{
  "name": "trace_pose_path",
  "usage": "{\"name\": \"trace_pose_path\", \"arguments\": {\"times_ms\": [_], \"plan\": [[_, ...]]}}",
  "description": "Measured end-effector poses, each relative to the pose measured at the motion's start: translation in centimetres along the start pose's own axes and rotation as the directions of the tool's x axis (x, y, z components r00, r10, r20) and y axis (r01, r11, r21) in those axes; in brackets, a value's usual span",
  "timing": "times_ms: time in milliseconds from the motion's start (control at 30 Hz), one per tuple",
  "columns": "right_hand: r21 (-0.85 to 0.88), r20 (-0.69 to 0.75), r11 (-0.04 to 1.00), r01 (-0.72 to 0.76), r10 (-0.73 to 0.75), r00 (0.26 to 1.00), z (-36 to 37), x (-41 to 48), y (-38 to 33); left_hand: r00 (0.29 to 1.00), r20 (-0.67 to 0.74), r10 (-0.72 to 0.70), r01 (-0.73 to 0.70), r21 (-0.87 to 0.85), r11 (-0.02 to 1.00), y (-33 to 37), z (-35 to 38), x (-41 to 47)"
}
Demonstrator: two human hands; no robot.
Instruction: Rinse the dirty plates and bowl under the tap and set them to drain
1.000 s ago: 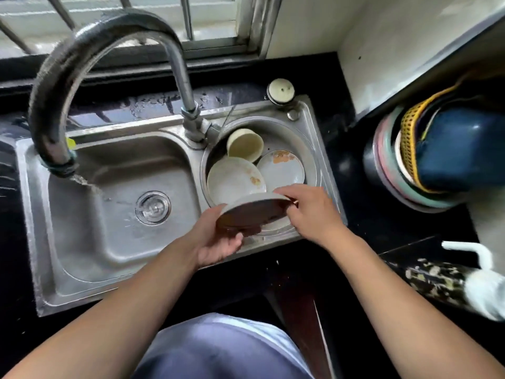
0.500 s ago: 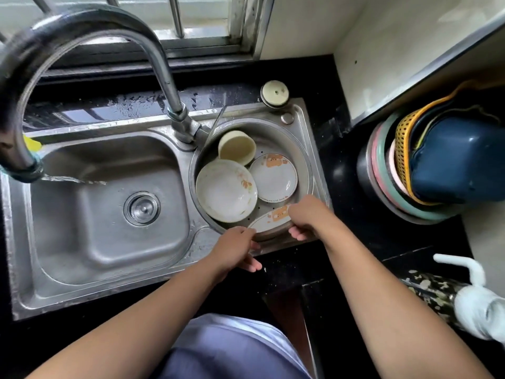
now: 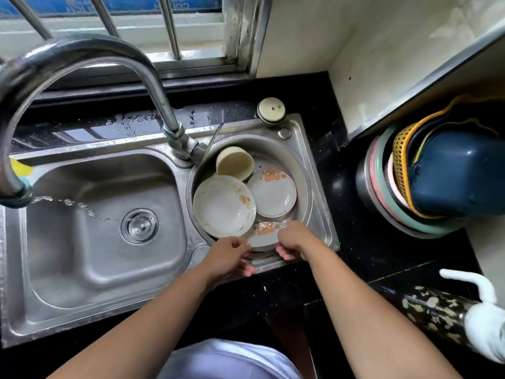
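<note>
A small plate with an orange bear print (image 3: 263,236) rests tilted against the near wall of the round steel basin (image 3: 307,187). My left hand (image 3: 232,255) grips its left rim and my right hand (image 3: 296,242) grips its right rim. Behind it lie a wide white bowl with an orange flower print (image 3: 224,206) and a second bear-print plate (image 3: 273,192). A cream cup (image 3: 235,162) lies on its side at the back. The curved tap (image 3: 153,77) runs a thin stream of water (image 3: 68,203) into the big left sink (image 3: 82,255).
Nested plastic basins and a yellow basket with a dark blue tub (image 3: 437,181) stand on the black counter at right. A patterned dark roll with a white handle (image 3: 437,310) lies near right. A round lid (image 3: 271,109) sits behind the basin, a yellow sponge (image 3: 19,168) at far left.
Both hands have lowered the small plate from above the sink's near edge into the round basin, where it now leans against the near wall. The camera has tilted up slightly.
</note>
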State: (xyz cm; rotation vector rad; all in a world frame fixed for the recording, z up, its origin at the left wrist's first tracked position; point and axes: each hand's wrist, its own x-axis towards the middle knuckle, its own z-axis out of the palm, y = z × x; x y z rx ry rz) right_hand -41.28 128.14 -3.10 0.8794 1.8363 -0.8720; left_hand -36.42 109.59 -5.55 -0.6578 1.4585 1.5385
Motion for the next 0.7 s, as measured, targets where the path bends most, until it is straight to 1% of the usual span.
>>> {"name": "trace_pose_path", "arguments": {"times_ms": [167, 467, 567, 667, 700], "plan": [[0.015, -0.011, 1.0, 0.009, -0.009, 1.0, 0.7, 0.6, 1.2, 0.996, -0.068, 0.056, -0.048, 0.111, 0.993, -0.2, 0.4, 0.7], [-0.014, -0.089, 0.999, 0.041, -0.043, 0.995, 0.4, 1.2, 1.7, 0.987, -0.144, 0.072, -0.034, 0.25, 0.968, -0.1, 1.1, 0.3], [0.017, -0.092, 0.998, 0.054, -0.052, 0.994, 0.5, 1.5, 2.0, 0.984, -0.147, 0.098, -0.051, 0.29, 0.956, 0.1, 1.2, 0.3], [0.049, -0.104, 0.996, 0.068, -0.063, 0.993, 0.6, 1.2, 2.4, 0.985, -0.108, 0.134, -0.09, 0.337, 0.937, -0.1, 1.1, -0.4], [0.063, -0.135, 0.994, 0.091, -0.082, 0.987, 0.7, 1.1, 2.5, 0.983, -0.105, 0.15, -0.109, 0.321, 0.941, -0.2, 1.1, -0.7]]}}
